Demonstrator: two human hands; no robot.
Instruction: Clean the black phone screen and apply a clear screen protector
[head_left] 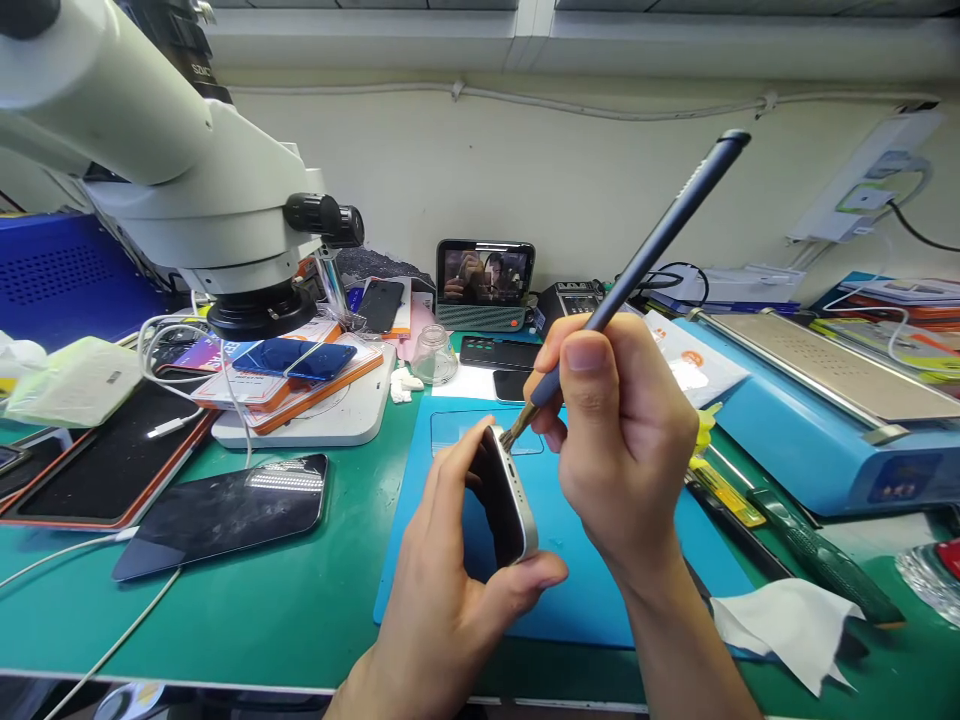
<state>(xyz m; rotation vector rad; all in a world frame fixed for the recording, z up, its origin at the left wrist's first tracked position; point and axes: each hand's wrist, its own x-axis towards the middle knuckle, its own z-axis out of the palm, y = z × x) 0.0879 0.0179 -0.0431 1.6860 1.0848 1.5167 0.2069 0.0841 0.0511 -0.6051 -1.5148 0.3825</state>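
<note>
My left hand holds a smartphone on edge above a blue work mat, its bottom edge turned up. My right hand grips a long dark-handled brush like a pen. The brush's bristle tip touches the phone's upper end, near the port. The phone's dark screen faces left, toward my left palm.
A white microscope stands at the left over a base stacked with phones. A dark phone and a tablet lie on the green bench. A blue heating machine sits right, with screwdrivers and a white tissue nearby. A propped phone plays video at the back.
</note>
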